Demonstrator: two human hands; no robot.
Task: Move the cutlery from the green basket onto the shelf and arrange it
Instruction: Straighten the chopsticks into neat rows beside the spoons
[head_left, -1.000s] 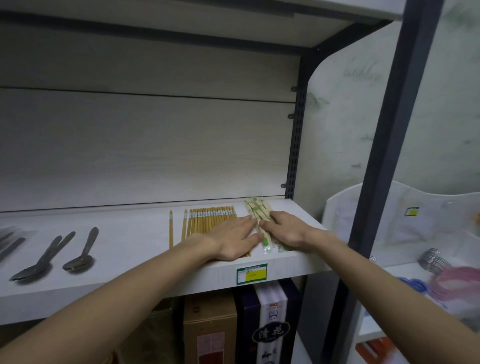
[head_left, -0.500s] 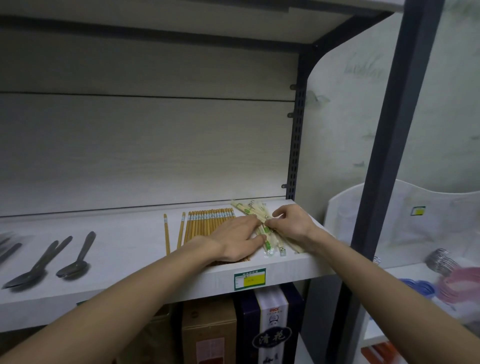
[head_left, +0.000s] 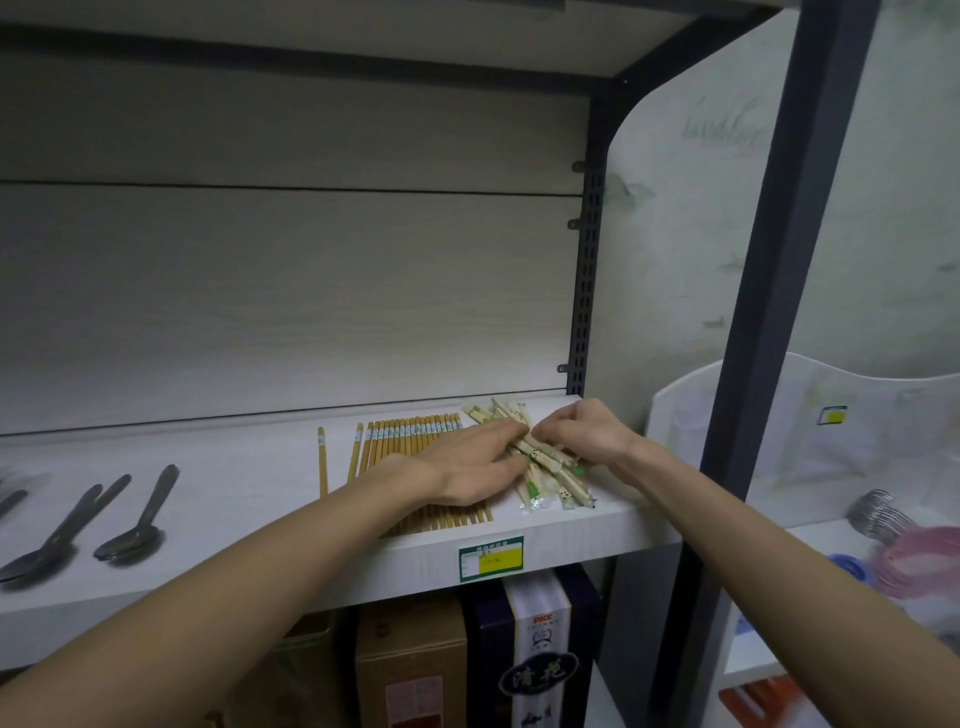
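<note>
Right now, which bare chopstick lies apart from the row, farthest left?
The single chopstick, alone left of the close-packed chopstick row, a gap on both sides.

right hand: flat → fingers curled, pinching | wrapped chopsticks: tidy bundle → skewed, fanned out

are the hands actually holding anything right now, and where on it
The right hand pinches the wrapped chopstick packets about midway along them. The left hand lies flat, its fingers pressing on the same pile rather than gripping it.
</note>
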